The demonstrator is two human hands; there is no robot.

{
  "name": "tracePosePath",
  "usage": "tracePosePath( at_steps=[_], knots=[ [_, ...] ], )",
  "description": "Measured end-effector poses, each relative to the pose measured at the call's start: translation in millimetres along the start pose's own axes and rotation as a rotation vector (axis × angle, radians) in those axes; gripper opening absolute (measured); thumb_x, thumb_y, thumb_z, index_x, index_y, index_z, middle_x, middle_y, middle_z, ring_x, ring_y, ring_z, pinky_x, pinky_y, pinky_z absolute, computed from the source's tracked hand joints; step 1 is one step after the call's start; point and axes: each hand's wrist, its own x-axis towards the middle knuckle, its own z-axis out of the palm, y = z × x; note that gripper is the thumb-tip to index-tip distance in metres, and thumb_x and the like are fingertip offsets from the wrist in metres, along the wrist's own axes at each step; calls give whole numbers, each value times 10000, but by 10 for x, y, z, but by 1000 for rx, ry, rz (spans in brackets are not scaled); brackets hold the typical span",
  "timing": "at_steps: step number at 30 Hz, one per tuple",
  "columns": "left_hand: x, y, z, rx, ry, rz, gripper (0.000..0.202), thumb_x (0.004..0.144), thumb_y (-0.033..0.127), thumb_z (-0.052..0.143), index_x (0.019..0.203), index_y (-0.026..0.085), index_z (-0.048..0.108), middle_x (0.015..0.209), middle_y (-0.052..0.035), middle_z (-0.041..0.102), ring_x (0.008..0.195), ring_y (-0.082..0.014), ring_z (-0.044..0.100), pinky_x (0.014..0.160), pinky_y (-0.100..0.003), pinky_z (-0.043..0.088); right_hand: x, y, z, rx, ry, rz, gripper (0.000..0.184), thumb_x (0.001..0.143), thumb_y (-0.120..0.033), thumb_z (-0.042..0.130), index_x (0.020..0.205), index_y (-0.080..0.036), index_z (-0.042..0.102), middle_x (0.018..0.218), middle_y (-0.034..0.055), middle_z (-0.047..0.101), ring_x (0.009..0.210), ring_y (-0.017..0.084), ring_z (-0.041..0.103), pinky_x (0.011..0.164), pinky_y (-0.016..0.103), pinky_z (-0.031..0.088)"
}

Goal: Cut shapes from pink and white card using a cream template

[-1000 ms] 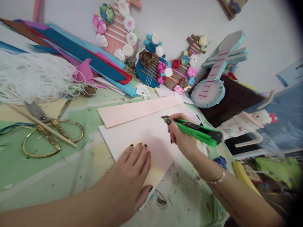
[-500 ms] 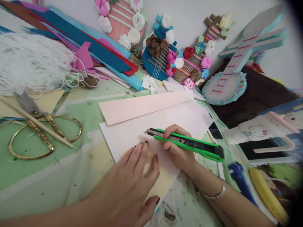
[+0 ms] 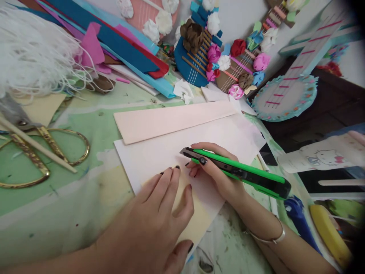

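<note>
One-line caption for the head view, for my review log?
Left hand rests flat on a white sheet while the right hand holds a green utility knife over it.

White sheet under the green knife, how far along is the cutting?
Looks done: a pale pink strip lies along the far edge of the white sheet. In hand: the left hand presses flat on the sheet while the right hand holds the green utility knife, blade out, over it. Left: no cut line shows in the sheet, so it appears whole.
</note>
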Motion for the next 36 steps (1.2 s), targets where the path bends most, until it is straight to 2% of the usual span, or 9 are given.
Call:
tracePosePath(
  at_steps=[4, 8, 11, 14, 17, 23, 36],
  knots=[
    [-11, -11, 16, -6, 3, 1, 673, 795, 631, 607, 1254, 142, 663, 1358, -176, 614, 1237, -363, 563, 1061, -442, 316, 10, -44, 20, -300, 74, -59, 217, 820, -247, 710, 1034, -233, 677, 808, 6, 756, 658, 137, 691, 621, 247, 557],
    [-21, 16, 26, -1, 23, -12, 714, 799, 635, 594, 1280, 110, 649, 1366, -185, 605, 1247, -358, 548, 1074, -435, 268, 6, -113, 62, -490, 160, -124, 138, 774, -197, 679, 909, -217, 658, 725, -15, 725, 607, 127, 661, 552, 230, 499],
    [-27, 40, 42, 5, 37, -21, 749, 797, 619, 592, 1286, 53, 639, 1364, -212, 598, 1254, -359, 535, 1091, -429, 242, 17, -145, 101, -509, 145, -125, 137, 791, -197, 627, 920, -210, 668, 717, -14, 729, 573, 123, 655, 542, 234, 500],
    [-32, 52, 52, 17, 45, -24, 784, 777, 612, 603, 1263, -1, 644, 1349, -244, 596, 1246, -372, 531, 1096, -432, 235, 35, -145, 127, -549, 125, -103, 118, 807, -231, 615, 899, -215, 687, 811, 5, 762, 670, 145, 703, 613, 249, 536],
    [-30, 52, 48, 19, 50, -31, 806, 755, 614, 617, 1239, -29, 652, 1344, -267, 589, 1242, -380, 527, 1099, -433, 230, 42, -137, 135, -607, 106, -90, 96, 805, -254, 617, 856, -226, 692, 817, -4, 762, 714, 149, 711, 648, 253, 536],
    [-7, 43, 44, 11, 45, -34, 786, 759, 611, 611, 1223, -21, 667, 1332, -262, 601, 1227, -373, 534, 1096, -428, 233, 41, -148, 167, -675, 167, -84, 103, 791, -250, 598, 818, -226, 694, 782, -8, 760, 693, 145, 705, 642, 253, 521],
    [-9, 42, 12, 19, 27, -37, 761, 799, 616, 553, 1226, -3, 669, 1326, -245, 615, 1228, -365, 525, 1083, -429, 245, 40, -146, 196, -670, 150, -76, 108, 811, -271, 595, 838, -224, 689, 810, 7, 775, 740, 170, 729, 681, 285, 541]
  ],
)
